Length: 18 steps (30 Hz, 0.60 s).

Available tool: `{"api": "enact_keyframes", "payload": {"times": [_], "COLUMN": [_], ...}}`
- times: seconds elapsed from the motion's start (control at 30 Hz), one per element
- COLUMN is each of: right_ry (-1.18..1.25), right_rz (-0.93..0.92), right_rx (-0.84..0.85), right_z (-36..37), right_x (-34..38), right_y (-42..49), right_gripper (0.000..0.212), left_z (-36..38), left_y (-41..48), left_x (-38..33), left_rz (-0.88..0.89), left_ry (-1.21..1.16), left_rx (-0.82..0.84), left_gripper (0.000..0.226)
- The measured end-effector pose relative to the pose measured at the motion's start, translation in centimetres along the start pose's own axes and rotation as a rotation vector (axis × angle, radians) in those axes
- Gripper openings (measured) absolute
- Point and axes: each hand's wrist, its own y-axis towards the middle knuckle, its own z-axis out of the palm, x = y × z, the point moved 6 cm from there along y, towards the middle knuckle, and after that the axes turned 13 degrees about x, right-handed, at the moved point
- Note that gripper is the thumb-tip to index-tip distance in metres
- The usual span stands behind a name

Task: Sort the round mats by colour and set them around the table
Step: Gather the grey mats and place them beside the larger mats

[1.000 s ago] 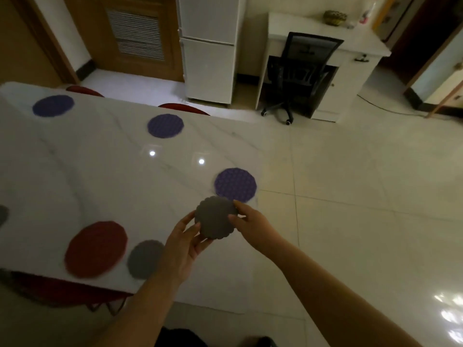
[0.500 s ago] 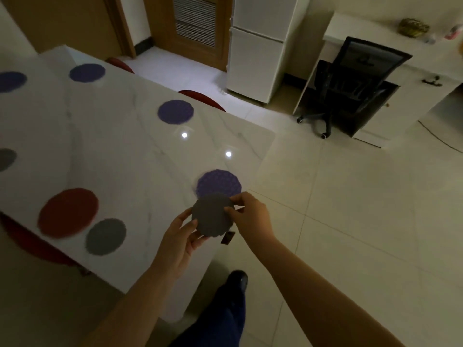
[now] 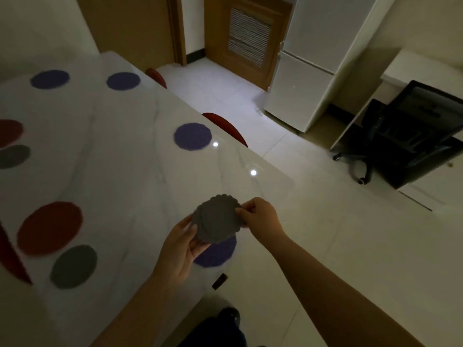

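Pinching the right rim of a small stack of grey scalloped mats between right-hand fingers, with the right hand closed on that edge; cupping the same stack from below and from the left with the left hand, thumb lying over the left rim, so gripping the stack from both sides above the near right corner of the white marble table. Hanging just over a purple mat, half hidden beneath the stack and the left hand, lying flat near the table's edge. Resting farther along the right edge, another purple mat, and two more purple mats lying at the far end. Sitting to the left, a large red mat with a grey mat just beside it toward the near edge; farther left, a second red mat cut by the frame, touching or slightly overlapping another grey mat. Showing past the table's right edge, two red chair backs; standing beyond on the tiled floor, a white fridge and a black office chair tucked under a white desk
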Motion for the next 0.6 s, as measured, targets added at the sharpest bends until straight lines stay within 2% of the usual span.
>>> {"api": "enact_keyframes", "payload": {"times": [0.17, 0.27, 0.4, 0.6], "right_ry": [0.208, 0.133, 0.038, -0.157], "right_rz": [0.054, 0.066, 0.09, 0.05], "right_rx": [0.031, 0.066, 0.132, 0.328], "right_z": [-3.4, -4.9, -5.1, -3.9], "right_x": [-0.8, -1.7, -3.8, -6.3], "right_y": [3.8, 6.5, 9.3, 12.2], "right_gripper": [0.011, 0.007, 0.006, 0.007], "left_z": [-1.5, -2.0, -1.3, 1.2], "left_y": [0.1, -0.4, -1.1, -2.8], "left_x": [-1.4, -1.8, -1.6, 0.6], "left_rz": [0.132, 0.204, 0.301, 0.425], "left_ry": [0.034, -0.014, -0.086, -0.166], "left_rx": [-0.235, -0.34, -0.431, -0.576], "left_gripper": [0.038, 0.029, 0.035, 0.027]}}
